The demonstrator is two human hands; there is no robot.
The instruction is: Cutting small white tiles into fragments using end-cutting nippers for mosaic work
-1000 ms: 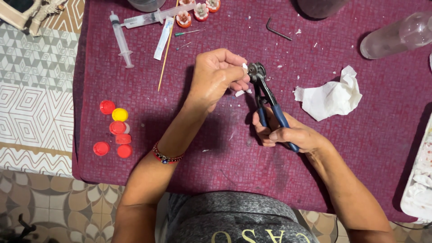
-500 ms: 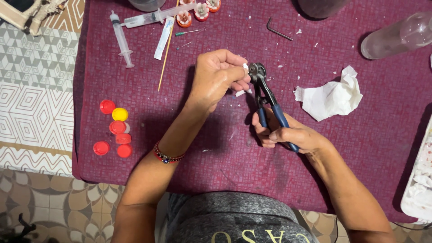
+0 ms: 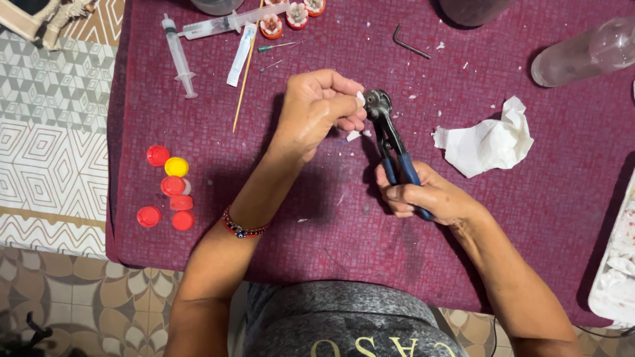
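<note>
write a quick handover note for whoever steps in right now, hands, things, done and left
Right hand: closed round the blue handles of the nippers.
Left hand: pinches a small white piece at the nipper head.
Around them: white chips on the purple cloth, crumpled tissue at right, bottle caps at left, syringes at top.
Done: some chips already lie on the cloth.
Left: the piece is still at the nipper head.

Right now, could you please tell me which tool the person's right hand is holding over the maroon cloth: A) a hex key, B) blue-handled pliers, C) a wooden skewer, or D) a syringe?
B: the right hand is closed around the blue handles of the pliers, whose head meets the small white piece pinched in the left hand.
</note>
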